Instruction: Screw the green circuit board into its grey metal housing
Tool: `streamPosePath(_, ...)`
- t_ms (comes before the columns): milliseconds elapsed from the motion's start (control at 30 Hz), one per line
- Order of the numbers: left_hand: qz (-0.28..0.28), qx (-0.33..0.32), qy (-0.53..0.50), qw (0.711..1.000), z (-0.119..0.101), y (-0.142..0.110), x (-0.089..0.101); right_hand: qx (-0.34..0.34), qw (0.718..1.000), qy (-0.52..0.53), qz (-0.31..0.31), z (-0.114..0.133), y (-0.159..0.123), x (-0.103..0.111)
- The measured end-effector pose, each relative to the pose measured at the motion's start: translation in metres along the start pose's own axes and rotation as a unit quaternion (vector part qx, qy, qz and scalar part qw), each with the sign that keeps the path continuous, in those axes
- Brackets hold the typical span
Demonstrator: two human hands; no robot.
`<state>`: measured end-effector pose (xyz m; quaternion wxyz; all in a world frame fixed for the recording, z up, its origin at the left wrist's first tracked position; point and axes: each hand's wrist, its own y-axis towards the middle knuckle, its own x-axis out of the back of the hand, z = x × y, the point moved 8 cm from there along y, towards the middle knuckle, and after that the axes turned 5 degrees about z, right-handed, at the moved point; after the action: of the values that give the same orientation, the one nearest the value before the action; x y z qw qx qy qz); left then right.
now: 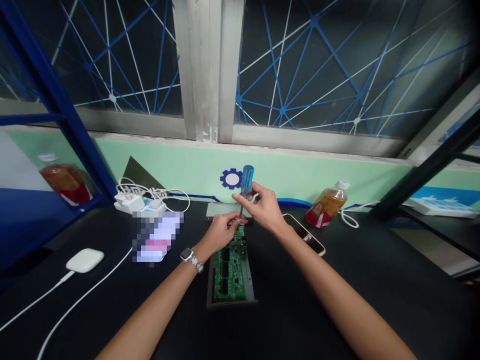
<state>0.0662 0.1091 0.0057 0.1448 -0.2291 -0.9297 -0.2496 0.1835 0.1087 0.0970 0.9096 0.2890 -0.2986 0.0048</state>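
Our right fingers (260, 190) pinched a clear-blue screwdriver (247, 175). Our left fingers (227, 218), hold unclear, curled by its metal shaft (241, 211) over a green board (230, 275).

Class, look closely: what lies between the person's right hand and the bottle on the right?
In the head view, a phone lies on the table between the right hand and the bottle, partly hidden by the right forearm.

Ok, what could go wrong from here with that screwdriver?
The blue-handled screwdriver, at the far end of the green circuit board, could slip and scratch it. It might also jab the left hand, whose fingers are beside the shaft. And the wristwatch, close to the board, could brush its components.
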Motion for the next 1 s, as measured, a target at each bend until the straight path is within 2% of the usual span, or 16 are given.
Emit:
streamPosePath(167, 0.003, 0.014, -0.011, 1.000, 0.006, 0.001, -0.001, 0.022, 0.988, 0.064, 0.136, 0.006, 0.004, -0.005)
streamPosePath(300, 0.007, 0.029, -0.016, 0.999, 0.013, 0.001, -0.003, 0.013, 0.978, 0.114, 0.174, -0.001, 0.007, -0.003)
streamPosePath(567, 0.010, 0.020, -0.013, 1.000, 0.005, 0.000, -0.002, -0.016, 0.978, 0.165, 0.123, -0.023, 0.011, -0.004)
streamPosePath(800, 0.011, 0.011, 0.023, 1.000, 0.001, 0.000, -0.005, -0.005, 0.972, 0.213, 0.101, -0.025, 0.011, -0.007)
streamPosePath(900, -0.003, -0.008, 0.089, 0.996, -0.010, -0.002, 0.001, 0.002, 0.973, 0.211, 0.095, -0.025, 0.012, -0.008)
streamPosePath(1000, -0.025, -0.020, 0.207, 0.978, -0.024, -0.012, 0.022, 0.006, 0.975, 0.206, 0.087, -0.027, 0.013, -0.008)
